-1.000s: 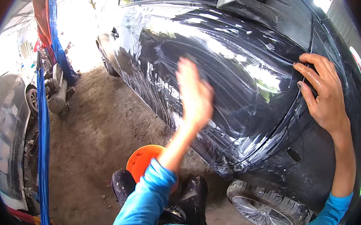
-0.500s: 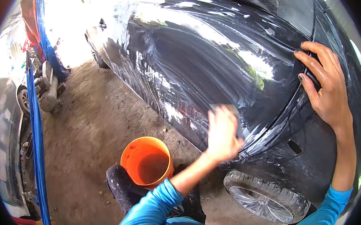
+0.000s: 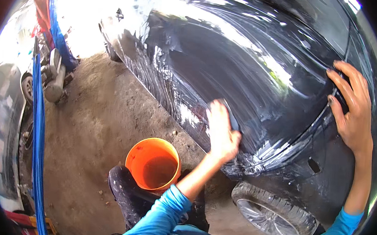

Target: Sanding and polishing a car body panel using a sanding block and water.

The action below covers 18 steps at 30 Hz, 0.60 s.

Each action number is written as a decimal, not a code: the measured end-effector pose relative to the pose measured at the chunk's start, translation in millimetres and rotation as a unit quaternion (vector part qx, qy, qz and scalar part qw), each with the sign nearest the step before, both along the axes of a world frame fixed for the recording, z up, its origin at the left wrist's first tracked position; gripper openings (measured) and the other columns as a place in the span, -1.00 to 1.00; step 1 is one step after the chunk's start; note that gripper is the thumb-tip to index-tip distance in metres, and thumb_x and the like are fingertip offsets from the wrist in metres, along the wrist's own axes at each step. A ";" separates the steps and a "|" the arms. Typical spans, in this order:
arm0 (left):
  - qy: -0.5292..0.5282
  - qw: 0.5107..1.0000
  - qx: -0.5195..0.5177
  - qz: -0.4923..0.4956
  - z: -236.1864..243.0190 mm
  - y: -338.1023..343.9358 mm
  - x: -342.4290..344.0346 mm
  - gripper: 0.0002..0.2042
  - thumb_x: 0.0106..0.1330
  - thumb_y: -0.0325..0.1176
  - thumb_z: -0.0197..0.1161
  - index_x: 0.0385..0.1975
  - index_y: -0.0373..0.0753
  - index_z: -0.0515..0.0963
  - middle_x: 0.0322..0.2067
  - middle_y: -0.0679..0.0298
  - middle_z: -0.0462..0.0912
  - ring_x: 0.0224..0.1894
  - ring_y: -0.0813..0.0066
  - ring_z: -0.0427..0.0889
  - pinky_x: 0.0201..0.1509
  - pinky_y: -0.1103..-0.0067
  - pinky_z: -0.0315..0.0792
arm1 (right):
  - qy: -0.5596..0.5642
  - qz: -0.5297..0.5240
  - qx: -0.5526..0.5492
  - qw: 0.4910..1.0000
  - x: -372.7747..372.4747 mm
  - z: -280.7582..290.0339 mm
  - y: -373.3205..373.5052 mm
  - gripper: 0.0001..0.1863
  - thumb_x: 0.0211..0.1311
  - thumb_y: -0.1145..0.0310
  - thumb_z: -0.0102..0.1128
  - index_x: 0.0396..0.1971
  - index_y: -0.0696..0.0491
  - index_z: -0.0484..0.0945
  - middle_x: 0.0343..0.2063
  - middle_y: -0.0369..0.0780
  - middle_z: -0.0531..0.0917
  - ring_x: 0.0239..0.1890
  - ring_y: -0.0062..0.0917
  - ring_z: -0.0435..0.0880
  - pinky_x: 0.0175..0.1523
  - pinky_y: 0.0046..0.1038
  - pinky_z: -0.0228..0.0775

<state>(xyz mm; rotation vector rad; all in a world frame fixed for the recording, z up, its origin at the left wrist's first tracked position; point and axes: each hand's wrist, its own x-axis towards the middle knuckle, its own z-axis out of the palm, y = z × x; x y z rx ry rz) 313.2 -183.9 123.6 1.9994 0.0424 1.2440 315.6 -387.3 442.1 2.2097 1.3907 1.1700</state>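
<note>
My left hand [image 3: 222, 131] presses a flat grey sanding pad [image 3: 231, 116] against the lower part of a dark car door [image 3: 218, 67]. The fingers close over the pad and hide much of it. Streaks of wet, whitish residue cover the door, thickest along its lower edge and near the rear seam. Farther right, my right hand [image 3: 353, 107] rests on the bodywork beside the seam, with its wet fingers apart and nothing held in them.
An orange bucket [image 3: 153, 163] with some liquid stands by my knee. Below the rear panel is a car wheel [image 3: 273, 211]. A blue strap [image 3: 38, 142] hangs at left before a loose body panel [image 3: 1, 130]. Brown dirt ground [image 3: 97, 111] lies alongside the car.
My left hand has slid the pad left along the door, toward its lower edge. My right hand stays on the bodywork near the seam. The view has shifted slightly.
</note>
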 end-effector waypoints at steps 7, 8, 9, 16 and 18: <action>-0.040 0.993 -0.030 0.104 41.3 158.8 59.0 -0.34 0.46 -0.27 -0.01 0.46 -0.36 -0.10 0.47 -0.13 -0.11 0.51 -0.07 -0.12 0.55 0.21 -0.26 | 0.008 -0.007 -0.003 1.000 -2.9 1.0 3.5 -0.51 0.00 0.57 0.28 0.04 0.12 0.56 0.13 -0.10 0.51 0.19 -0.14 0.46 0.29 -0.21 0.25; -0.065 0.992 -0.034 0.101 40.6 162.9 64.3 -0.31 0.45 -0.24 0.02 0.47 -0.34 -0.12 0.47 -0.12 -0.12 0.52 -0.06 -0.17 0.55 0.21 -0.26 | 0.005 -0.009 -0.004 1.000 -2.2 0.0 4.8 -0.51 0.00 0.57 0.28 0.04 0.12 0.56 0.13 -0.10 0.51 0.19 -0.14 0.46 0.29 -0.21 0.25; -0.097 0.991 -0.021 0.087 48.4 166.4 63.1 -0.31 0.46 -0.23 -0.01 0.47 -0.35 -0.14 0.48 -0.14 -0.18 0.53 -0.07 -0.24 0.55 0.22 -0.28 | -0.001 0.001 -0.004 1.000 -0.4 -0.2 5.4 -0.52 0.00 0.56 0.28 0.04 0.12 0.56 0.13 -0.10 0.51 0.19 -0.14 0.46 0.29 -0.21 0.24; -0.040 0.994 -0.099 0.038 0.5 2.0 1.0 -0.26 0.28 -0.40 -0.08 0.44 -0.50 -0.17 0.46 -0.26 -0.25 0.53 -0.13 -0.33 0.55 0.16 -0.43 | -0.015 -0.032 -0.024 0.999 -1.0 1.7 5.0 -0.52 0.06 0.54 0.25 0.08 0.09 0.55 0.17 -0.10 0.49 0.25 -0.16 0.43 0.33 -0.23 0.21; -0.042 0.996 -0.072 0.029 -26.3 -11.2 -0.2 -0.22 0.18 -0.47 -0.11 0.44 -0.49 -0.18 0.47 -0.24 -0.26 0.54 -0.09 -0.31 0.56 0.16 -0.44 | -0.022 -0.055 -0.034 0.998 1.7 -0.8 1.6 -0.50 0.09 0.54 0.23 0.12 0.07 0.53 0.22 -0.11 0.46 0.30 -0.18 0.39 0.38 -0.23 0.17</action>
